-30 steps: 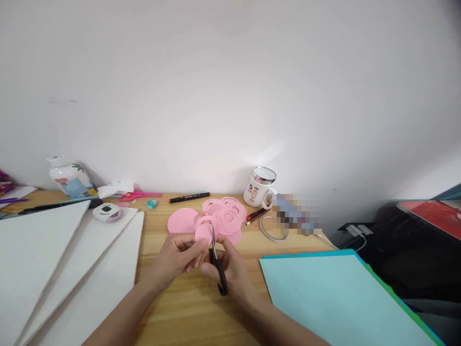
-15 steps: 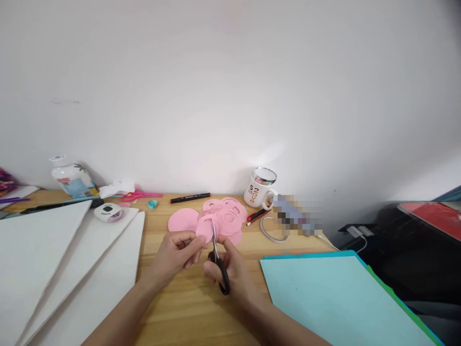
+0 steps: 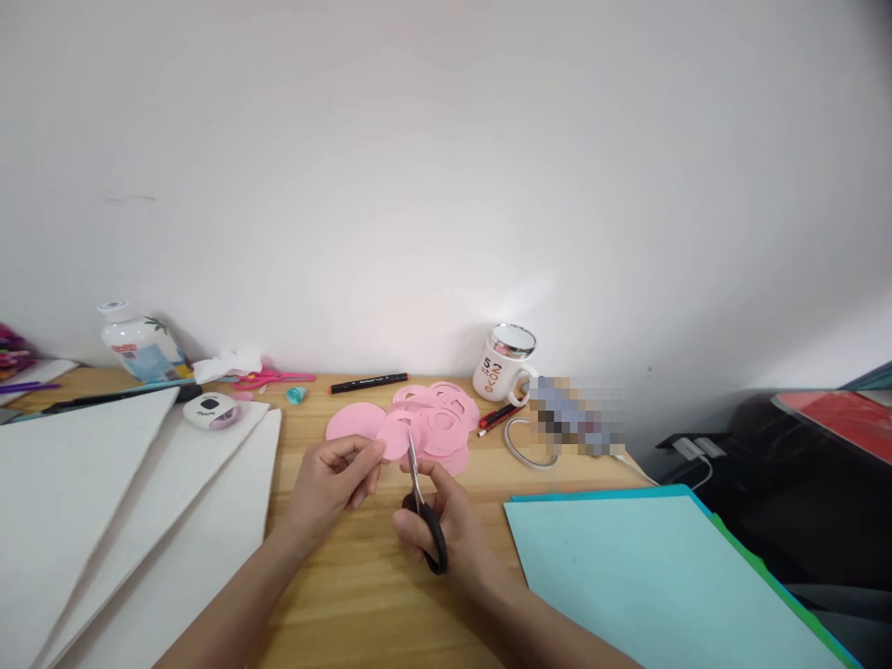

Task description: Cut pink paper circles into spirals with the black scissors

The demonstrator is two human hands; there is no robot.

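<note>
Between its thumb and fingers, my left hand (image 3: 341, 472) pinches a round pink paper piece (image 3: 396, 440) by its lower left edge. My right hand (image 3: 450, 520) is closed around the black handles of a pair of scissors (image 3: 433, 539). The blades point up and away from me, and their tips lie against the pink piece near its middle. Just behind is a heap of pink paper cutouts (image 3: 446, 423), several of them with shapes cut out. A plain pink paper disc (image 3: 354, 420) lies at the heap's left side.
White boards (image 3: 209, 520) cover the left side, with a white correction tape (image 3: 209, 411) on them. Light blue sheets (image 3: 613, 548) lie at the right. Along the wall are a white bottle (image 3: 143, 344), pink scissors (image 3: 275, 376), a black marker (image 3: 369, 383) and a mug (image 3: 505, 364).
My left hand has shifted slightly left and up, its thumb now at the side of the pink piece. The scissors have dropped back a little toward me.
</note>
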